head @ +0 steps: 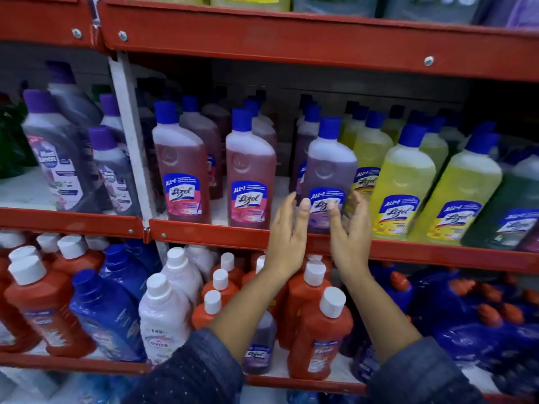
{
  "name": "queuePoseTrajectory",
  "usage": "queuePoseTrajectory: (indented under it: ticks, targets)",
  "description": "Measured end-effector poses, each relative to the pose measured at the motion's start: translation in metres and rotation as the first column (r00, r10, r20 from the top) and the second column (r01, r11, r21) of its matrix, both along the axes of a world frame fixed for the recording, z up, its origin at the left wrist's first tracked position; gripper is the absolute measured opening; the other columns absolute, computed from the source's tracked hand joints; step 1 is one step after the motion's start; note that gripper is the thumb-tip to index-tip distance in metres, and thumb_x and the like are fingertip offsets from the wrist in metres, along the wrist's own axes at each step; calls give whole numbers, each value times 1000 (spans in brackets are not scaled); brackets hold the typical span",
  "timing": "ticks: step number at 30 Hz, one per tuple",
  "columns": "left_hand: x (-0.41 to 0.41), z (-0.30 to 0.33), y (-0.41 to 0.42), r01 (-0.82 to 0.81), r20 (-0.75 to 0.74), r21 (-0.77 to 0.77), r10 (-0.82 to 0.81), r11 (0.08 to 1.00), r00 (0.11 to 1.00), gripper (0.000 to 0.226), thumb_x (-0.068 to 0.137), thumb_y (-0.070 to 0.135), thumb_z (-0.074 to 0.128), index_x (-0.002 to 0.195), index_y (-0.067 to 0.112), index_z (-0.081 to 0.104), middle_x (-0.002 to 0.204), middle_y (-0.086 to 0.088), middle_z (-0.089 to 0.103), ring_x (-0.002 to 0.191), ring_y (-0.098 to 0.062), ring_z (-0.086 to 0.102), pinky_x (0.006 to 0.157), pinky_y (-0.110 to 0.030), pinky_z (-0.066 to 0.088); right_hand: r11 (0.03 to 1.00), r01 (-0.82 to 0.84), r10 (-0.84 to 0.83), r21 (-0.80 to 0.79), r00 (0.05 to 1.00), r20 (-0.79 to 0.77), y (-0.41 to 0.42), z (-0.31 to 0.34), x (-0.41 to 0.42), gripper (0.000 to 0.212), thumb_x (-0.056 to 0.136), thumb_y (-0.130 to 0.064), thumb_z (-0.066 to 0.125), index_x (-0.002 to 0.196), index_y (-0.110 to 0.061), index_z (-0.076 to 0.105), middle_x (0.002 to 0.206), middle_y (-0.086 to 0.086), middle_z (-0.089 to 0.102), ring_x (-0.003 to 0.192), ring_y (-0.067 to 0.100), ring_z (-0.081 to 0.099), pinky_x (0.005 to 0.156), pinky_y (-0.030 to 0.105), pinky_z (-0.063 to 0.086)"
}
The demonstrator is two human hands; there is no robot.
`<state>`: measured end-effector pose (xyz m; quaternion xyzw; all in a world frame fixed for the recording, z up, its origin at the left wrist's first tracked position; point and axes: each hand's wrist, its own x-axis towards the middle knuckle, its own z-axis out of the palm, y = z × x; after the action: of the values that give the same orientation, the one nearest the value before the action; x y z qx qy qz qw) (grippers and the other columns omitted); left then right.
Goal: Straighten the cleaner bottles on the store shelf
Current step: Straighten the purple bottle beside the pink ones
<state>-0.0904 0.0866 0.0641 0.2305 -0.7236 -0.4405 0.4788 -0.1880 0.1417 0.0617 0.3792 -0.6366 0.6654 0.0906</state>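
Sleeves (204, 371) below red-capped bottles (318, 325)

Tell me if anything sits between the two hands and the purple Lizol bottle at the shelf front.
Nothing visible does. The left hand and right hand are open on either side of the purple Lizol bottle, fingertips at its label, above the red shelf edge.
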Motion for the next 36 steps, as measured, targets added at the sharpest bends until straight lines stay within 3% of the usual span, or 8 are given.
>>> queuePoseTrajectory:
  ticks: [5, 9, 15, 20, 24, 30, 33, 36]
  targets:
    - [-10, -1, 6, -7, -38, 41, 8, 999, 999, 83, 85, 71, 26, 140, 12, 47, 143, -6, 52, 131, -10, 44, 112, -27, 31, 992, -124, 124, -2, 991, 48, 6, 3, -5, 45, 90, -36, 61, 129, -19, 49, 123, 4, 63, 112, 15, 63, 97, 41, 53]
    - [-10, -5, 5, -50, -61, 31, 52, 998, 997, 101, 77, 88, 17, 138, 13, 48, 139, -7, 55, 131, -17, 46, 112, -43, 34, 983, -183, 182, 8, 982, 43, 6, 4, -5, 42, 93, -19, 61, 131, -9, 48, 121, 4, 61, 106, 0, 60, 88, 12, 50]
    - [-10, -6, 10, -81, -37, 39, 83, 996, 996, 96, 79, 85, 18, 140, 16, 46, 141, -5, 53, 133, -15, 43, 114, -42, 32, 974, -225, 224, 33, 974, 26, 6, 2, -8, 46, 94, -21, 60, 134, -6, 45, 129, 11, 60, 115, 17, 60, 83, 3, 46]
    - [-13, -2, 26, -141, -75, 42, 144, 989, 987, 69, 95, 60, 31, 143, 12, 42, 146, -6, 46, 133, -3, 39, 112, -20, 28, 994, -103, 106, 38, 990, -89, 17, -1, -17, 38, 94, -28, 57, 127, -12, 54, 125, 1, 58, 116, 22, 59, 99, 26, 49]
    - [-24, 1, 46, -252, -230, -64, 232, 966, 945, 43, 103, 29, 40, 135, 2, 48, 131, -5, 48, 115, 23, 39, 93, 1, 31, 976, 128, -146, -177, 985, -94, 49, 5, -30, 30, 96, -21, 52, 122, -6, 56, 116, 5, 56, 107, 24, 58, 88, 46, 53]
    - [-70, 10, 73, -12, -135, 12, 13, 1000, 991, 66, 94, 64, 30, 132, 16, 53, 133, 5, 56, 128, -11, 49, 109, -23, 34, 990, 136, -136, -46, 991, 4, 81, 8, -72, 50, 97, -29, 53, 140, -6, 41, 142, 10, 47, 127, 11, 43, 108, 35, 39]
    - [-83, 16, 82, 118, -1, 113, -119, 987, 993, 52, 100, 49, 26, 143, 24, 40, 142, 17, 43, 125, 16, 38, 101, 1, 18, 998, 19, -23, 56, 997, 70, 83, 4, -86, 58, 96, -41, 51, 145, -13, 37, 149, 8, 45, 136, 19, 42, 113, 39, 36]
    - [-89, 13, 83, 201, 4, 198, -206, 959, 978, 50, 94, 61, 24, 128, 37, 51, 123, 19, 59, 99, 28, 49, 84, 6, 32, 997, -22, 15, 74, 996, 86, 84, 1, -94, 59, 94, -44, 51, 144, -15, 37, 148, 6, 47, 135, 21, 46, 109, 50, 41]
